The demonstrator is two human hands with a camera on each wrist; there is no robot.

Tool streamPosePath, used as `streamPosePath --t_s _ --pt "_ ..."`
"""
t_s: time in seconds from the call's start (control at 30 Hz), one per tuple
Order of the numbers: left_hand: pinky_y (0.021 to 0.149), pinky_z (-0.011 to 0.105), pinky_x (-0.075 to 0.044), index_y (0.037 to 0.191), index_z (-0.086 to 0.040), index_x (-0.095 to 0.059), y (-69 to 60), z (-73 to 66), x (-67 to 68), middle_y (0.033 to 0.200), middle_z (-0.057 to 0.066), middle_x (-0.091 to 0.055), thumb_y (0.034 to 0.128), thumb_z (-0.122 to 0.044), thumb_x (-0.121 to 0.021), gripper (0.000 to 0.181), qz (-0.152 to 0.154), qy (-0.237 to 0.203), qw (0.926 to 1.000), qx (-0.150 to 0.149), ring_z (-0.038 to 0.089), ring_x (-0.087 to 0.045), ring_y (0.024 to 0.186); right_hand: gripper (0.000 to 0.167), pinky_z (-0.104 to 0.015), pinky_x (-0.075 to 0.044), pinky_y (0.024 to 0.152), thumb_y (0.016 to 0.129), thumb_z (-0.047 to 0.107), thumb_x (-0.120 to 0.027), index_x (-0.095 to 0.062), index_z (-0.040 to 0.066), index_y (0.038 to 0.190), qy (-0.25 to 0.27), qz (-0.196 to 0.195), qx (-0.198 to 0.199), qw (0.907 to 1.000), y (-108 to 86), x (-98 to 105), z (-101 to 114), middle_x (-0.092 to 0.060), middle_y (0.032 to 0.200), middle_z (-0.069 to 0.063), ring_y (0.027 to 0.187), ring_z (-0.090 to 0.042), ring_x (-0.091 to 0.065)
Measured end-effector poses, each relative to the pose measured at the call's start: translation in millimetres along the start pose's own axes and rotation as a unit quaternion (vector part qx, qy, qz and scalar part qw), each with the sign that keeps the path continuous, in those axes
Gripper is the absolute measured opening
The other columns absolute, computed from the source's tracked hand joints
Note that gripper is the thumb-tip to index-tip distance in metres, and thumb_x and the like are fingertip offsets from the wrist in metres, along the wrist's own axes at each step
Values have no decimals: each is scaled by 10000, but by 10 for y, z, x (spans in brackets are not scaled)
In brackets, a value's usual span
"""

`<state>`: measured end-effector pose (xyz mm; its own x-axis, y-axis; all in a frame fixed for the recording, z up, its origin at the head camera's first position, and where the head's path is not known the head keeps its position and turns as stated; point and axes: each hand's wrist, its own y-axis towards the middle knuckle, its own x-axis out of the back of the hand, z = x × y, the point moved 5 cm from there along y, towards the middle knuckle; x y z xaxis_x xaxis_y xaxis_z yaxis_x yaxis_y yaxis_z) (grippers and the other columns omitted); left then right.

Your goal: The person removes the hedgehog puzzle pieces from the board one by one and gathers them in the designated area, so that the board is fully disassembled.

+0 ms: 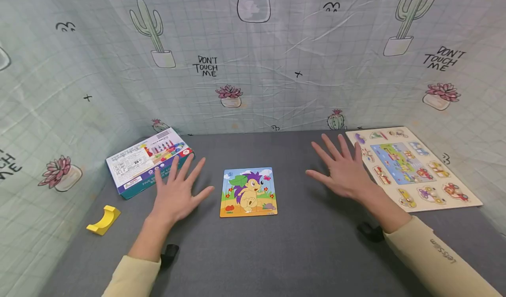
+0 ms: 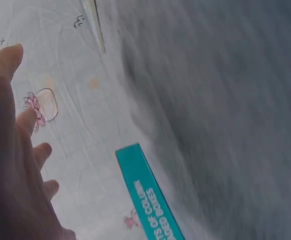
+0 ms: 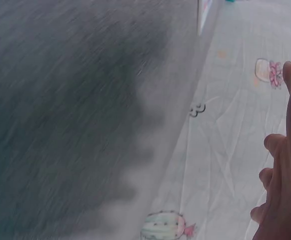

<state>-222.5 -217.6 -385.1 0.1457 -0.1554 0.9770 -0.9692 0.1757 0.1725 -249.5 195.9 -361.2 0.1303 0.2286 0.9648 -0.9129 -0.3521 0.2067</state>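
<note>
We hold our left hand (image 1: 175, 196) and right hand (image 1: 345, 172) well apart, fingers straight and spread with nothing in their grasp, and the hedgehog puzzle (image 1: 249, 192) lies flat on the table (image 1: 292, 253) between them, touched by neither. We judge it light, thin and fairly stiff, with a smooth printed face that may slip under a fingertip, and its pieces could work loose if it bends. The best hold, we think, is at the left and right edges, one hand to each, keeping it level.
</note>
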Motion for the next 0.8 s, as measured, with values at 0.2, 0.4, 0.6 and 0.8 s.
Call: streamPosePath --t_s 0.2,0.4,0.6,0.8 --pt "1085 742 80 1628 -276 -215 68 -129 -60 1678 102 -135 913 -729 -499 893 21 -215 9997 98 402 32 1519 884 -699 77 1114 946 677 -514 -220 197 1628 118 189 -3 9998 175 -84 160 -54 1689 -105 1513 -429 41" --pt "1089 754 21 1632 -270 -193 139 -216 -110 1676 113 -135 912 -720 -511 907 55 -669 9976 170 415 -7 1515 908 -673 56 1134 931 704 -515 -203 219 1632 162 308 74 9994 377 -179 360 -49 1692 -87 1519 -408 40" --pt "1112 730 -24 1633 -265 -190 185 -232 -172 1671 112 -149 907 -701 -548 919 38 -1142 9933 175 422 -58 1508 899 -662 -21 1150 935 695 -520 -195 231 1633 259 402 279 9985 563 -231 585 -71 1690 -79 1524 -386 -2" --pt "1138 688 -72 1613 -202 -267 192 -181 -256 1643 146 -223 885 -604 -666 922 -78 -1539 9880 59 431 -134 1492 894 -624 -105 1163 937 668 -544 -197 228 1633 486 580 613 9952 742 -305 793 -109 1686 -69 1516 -368 -104"
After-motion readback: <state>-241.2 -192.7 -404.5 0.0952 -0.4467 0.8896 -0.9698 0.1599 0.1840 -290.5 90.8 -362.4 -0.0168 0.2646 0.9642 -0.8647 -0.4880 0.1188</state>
